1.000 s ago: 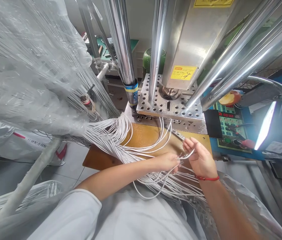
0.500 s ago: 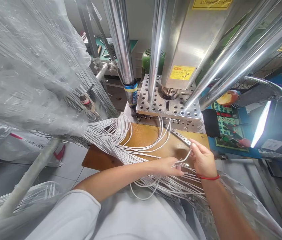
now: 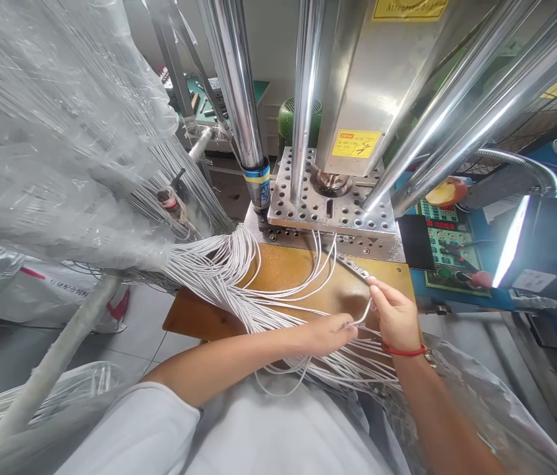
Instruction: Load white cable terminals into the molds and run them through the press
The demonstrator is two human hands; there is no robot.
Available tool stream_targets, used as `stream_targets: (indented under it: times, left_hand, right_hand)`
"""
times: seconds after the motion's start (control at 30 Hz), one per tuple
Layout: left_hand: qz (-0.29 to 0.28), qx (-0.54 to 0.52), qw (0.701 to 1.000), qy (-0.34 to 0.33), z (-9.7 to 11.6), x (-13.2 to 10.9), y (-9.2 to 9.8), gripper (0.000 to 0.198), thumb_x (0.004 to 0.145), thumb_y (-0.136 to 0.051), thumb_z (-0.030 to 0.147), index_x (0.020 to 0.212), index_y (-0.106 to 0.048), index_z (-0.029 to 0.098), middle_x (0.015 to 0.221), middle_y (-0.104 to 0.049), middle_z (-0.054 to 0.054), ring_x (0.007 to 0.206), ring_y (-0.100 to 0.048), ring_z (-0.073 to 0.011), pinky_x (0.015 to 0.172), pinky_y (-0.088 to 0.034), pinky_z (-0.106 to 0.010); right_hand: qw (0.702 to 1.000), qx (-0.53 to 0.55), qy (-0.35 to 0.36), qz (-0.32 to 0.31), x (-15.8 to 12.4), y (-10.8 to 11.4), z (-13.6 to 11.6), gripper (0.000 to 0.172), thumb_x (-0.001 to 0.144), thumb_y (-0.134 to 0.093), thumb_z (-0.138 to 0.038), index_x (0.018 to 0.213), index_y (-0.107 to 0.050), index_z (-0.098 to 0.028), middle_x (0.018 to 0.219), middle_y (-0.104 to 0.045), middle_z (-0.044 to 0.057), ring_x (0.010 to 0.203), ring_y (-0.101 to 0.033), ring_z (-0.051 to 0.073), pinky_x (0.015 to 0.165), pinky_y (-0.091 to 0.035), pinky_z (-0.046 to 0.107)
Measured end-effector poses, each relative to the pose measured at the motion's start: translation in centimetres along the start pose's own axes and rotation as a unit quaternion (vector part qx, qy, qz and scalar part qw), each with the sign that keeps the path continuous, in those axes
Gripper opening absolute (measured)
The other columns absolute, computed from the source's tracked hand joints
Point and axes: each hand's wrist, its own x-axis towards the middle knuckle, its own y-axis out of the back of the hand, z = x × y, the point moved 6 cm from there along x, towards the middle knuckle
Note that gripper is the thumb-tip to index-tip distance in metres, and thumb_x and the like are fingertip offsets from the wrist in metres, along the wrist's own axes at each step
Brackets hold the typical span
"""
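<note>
My left hand (image 3: 332,334) is closed, with a white cable (image 3: 363,315) pinched at the fingertips. That cable runs up to my right hand (image 3: 397,315), whose thumb and fingers are closed on the near end of a narrow slotted metal strip (image 3: 353,265). The strip's far end reaches the lower edge of the machine's perforated steel plate (image 3: 302,210). Several white cables loop out from beneath that plate. A thick bundle of white cables (image 3: 229,290) fans across the brown board (image 3: 288,260) and passes under my left forearm. My fingers hide where the cable meets the strip.
Steel columns (image 3: 305,99) rise from the plate. A blue can (image 3: 257,188) surrounds the left column's foot. On the right are a control panel (image 3: 443,244), a bitten apple (image 3: 449,191) and a bright lamp (image 3: 511,244). Plastic-wrapped cables (image 3: 60,132) hang at the left.
Both hands have shifted slightly left in view, along with the strip's near end. My left fingers look more closed around the cable. The scene has shifted slightly, and the panel's red digits differ.
</note>
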Motion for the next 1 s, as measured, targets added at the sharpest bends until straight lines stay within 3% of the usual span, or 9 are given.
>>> stream_targets:
  times: [0.17,0.33,0.47,0.63,0.83,1.0]
  left_hand:
    - [-0.011,-0.181,0.982,0.059,-1.3,0.1,0.3,0.04,0.081,-0.024,0.052,0.09,-0.04,0.017,0.053,-0.031,0.009,0.035,-0.025,-0.0022,0.04,-0.027,-0.016]
    - [-0.064,-0.179,0.98,0.056,-1.9,0.4,0.2,0.044,0.081,-0.029,0.051,0.088,-0.049,0.012,0.061,-0.05,0.002,0.04,-0.044,-0.0042,0.046,-0.036,-0.02]
    - [-0.038,-0.17,0.983,0.058,-1.6,0.5,0.4,0.041,0.079,-0.037,0.048,0.084,-0.053,0.01,0.065,-0.049,0.002,0.046,-0.044,-0.0035,0.05,-0.038,-0.02]
    - [-0.091,-0.197,0.976,0.021,-0.4,0.4,-0.1,0.038,0.077,-0.042,0.048,0.079,-0.05,0.011,0.059,-0.049,0.002,0.046,-0.044,-0.0046,0.05,-0.039,-0.02]
    - [-0.04,-0.208,0.977,-0.008,-0.2,1.0,0.7,0.037,0.077,-0.042,0.047,0.069,-0.048,0.011,0.054,-0.046,0.003,0.046,-0.043,-0.0047,0.05,-0.035,-0.019]
    - [-0.036,-0.228,0.972,-0.035,-0.1,1.6,0.7,0.031,0.077,-0.044,0.041,0.074,-0.048,0.011,0.053,-0.047,0.003,0.046,-0.044,-0.0055,0.049,-0.035,-0.02]
  right_hand:
    - [1.0,0.019,-0.007,0.016,-0.1,0.5,0.0,0.029,0.068,-0.059,-0.032,0.092,-0.063,-0.017,0.057,-0.048,-0.002,0.05,-0.037,0.008,0.048,-0.032,0.023]
    - [1.0,0.003,0.01,0.024,-0.6,0.6,-0.5,0.029,0.069,-0.058,-0.033,0.092,-0.064,-0.017,0.056,-0.048,-0.001,0.05,-0.037,0.008,0.048,-0.032,0.024]
    - [0.999,-0.031,0.016,0.027,-1.1,0.1,-1.2,0.028,0.069,-0.057,-0.034,0.09,-0.064,-0.017,0.06,-0.051,0.0,0.051,-0.039,0.008,0.049,-0.034,0.024]
    - [0.998,-0.007,0.023,0.059,-1.6,-0.3,-1.4,0.029,0.071,-0.056,-0.036,0.092,-0.063,-0.017,0.062,-0.05,0.0,0.053,-0.04,0.008,0.052,-0.036,0.024]
    - [0.996,-0.055,-0.027,-0.067,-2.8,-2.4,-0.7,0.034,0.074,-0.051,-0.042,0.09,-0.064,-0.016,0.074,-0.055,0.003,0.067,-0.049,0.012,0.059,-0.041,0.026]
    - [0.978,0.082,-0.155,-0.111,-2.8,-2.8,0.5,0.04,0.071,-0.053,-0.047,0.094,-0.061,-0.015,0.06,-0.051,0.0,0.049,-0.043,0.008,0.047,-0.036,0.023]
